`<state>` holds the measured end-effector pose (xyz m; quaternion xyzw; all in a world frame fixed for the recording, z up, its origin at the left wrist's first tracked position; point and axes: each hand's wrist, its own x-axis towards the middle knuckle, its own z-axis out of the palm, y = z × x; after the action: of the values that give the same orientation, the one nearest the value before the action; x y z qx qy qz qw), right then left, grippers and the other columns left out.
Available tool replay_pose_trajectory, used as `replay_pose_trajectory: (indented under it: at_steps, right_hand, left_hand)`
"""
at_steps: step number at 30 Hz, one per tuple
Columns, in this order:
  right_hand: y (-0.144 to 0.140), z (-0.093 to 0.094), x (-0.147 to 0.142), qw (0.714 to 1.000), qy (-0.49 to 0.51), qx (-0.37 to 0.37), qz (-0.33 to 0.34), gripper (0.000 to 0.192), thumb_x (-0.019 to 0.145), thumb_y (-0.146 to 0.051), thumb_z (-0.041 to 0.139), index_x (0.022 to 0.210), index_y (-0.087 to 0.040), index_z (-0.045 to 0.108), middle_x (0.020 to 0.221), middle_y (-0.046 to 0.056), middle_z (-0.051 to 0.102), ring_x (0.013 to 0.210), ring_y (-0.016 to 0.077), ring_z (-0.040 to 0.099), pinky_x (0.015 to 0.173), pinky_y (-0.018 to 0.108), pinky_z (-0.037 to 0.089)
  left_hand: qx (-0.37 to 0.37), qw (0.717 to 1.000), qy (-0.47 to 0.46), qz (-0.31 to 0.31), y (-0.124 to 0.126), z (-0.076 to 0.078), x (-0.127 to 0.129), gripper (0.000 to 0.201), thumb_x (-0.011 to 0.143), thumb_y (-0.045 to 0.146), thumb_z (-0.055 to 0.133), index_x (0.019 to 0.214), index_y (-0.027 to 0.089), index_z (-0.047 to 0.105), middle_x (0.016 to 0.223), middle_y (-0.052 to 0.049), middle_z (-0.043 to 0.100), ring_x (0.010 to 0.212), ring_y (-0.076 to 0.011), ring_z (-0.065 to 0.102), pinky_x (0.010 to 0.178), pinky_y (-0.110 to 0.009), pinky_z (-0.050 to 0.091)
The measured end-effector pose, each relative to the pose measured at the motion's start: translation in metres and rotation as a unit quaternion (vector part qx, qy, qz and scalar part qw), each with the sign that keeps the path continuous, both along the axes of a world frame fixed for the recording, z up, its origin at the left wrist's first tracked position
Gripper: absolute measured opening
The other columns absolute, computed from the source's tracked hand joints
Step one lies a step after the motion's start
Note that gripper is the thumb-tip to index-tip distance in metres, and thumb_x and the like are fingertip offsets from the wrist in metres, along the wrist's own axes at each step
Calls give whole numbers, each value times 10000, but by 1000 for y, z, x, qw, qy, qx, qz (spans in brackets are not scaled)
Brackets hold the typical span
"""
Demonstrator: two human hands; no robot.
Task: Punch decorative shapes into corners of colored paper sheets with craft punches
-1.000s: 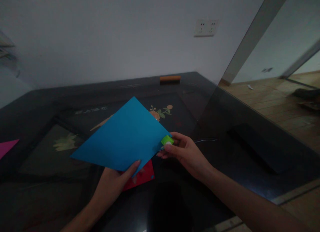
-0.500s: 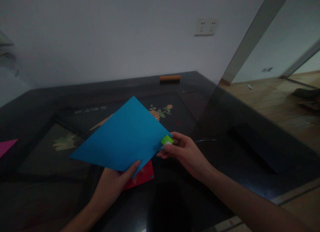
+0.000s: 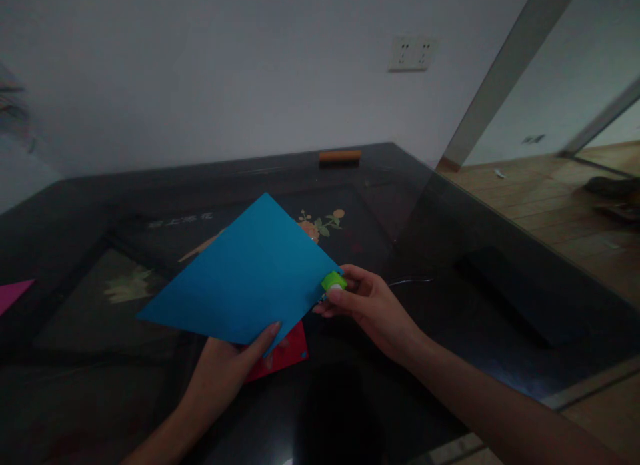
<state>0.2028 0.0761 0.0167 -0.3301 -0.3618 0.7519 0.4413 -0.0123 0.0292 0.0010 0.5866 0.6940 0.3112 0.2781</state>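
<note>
A sheet of blue paper [image 3: 245, 271] is held tilted above the dark table, one corner pointing away from me. My left hand [image 3: 237, 361] pinches its near edge, thumb on top and fingers underneath. At the sheet's right corner, my right hand [image 3: 363, 301] grips a small green paper punch [image 3: 334, 281]. The thumb rests on its white button, and the paper's corner sits at the punch; whether it is pressed down I cannot tell. Partly hidden under the blue sheet and my left hand lies red paper [image 3: 293, 348], with a small blue spot near its right corner.
The glossy dark table [image 3: 400, 398] has floral pictures on its top. A brown cylinder [image 3: 340, 157] lies at the back by the wall. Pink paper [image 3: 14, 293] shows at the left edge. A flat black object [image 3: 520, 295] lies to the right.
Almost nothing differs. The blue paper has shifted very slightly left, while both hands keep their grip in the same place.
</note>
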Motion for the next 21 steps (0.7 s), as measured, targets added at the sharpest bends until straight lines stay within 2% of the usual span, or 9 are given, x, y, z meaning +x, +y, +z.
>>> replay_pose_trajectory:
  at_steps: [7, 15, 21]
  right_hand:
    - [0, 0, 0, 1000, -7, 5, 4, 315, 626, -238, 793, 850, -153, 588, 754, 10, 689, 660, 142, 681, 635, 257, 540]
    - [0, 3, 1, 1000, -13, 4, -1, 285, 629, -223, 787, 828, -154, 594, 733, 6, 681, 657, 138, 676, 558, 216, 508]
    - [0, 1, 0, 1000, -8, -16, 0, 330, 609, -239, 798, 863, -145, 609, 777, 20, 685, 686, 142, 676, 645, 256, 526]
  left_hand:
    - [12, 1000, 6, 0, 1, 0, 0, 346, 648, 551, 607, 685, 209, 640, 768, -74, 737, 766, -302, 678, 765, -461, 532]
    - [21, 1000, 18, 10, -1, -1, 0, 380, 667, 549, 611, 798, 196, 657, 872, -98, 730, 866, -317, 666, 821, -484, 511]
    - [14, 1000, -4, 15, -3, -1, 3, 349, 674, 548, 606, 713, 205, 649, 821, -95, 733, 834, -314, 663, 832, -479, 498]
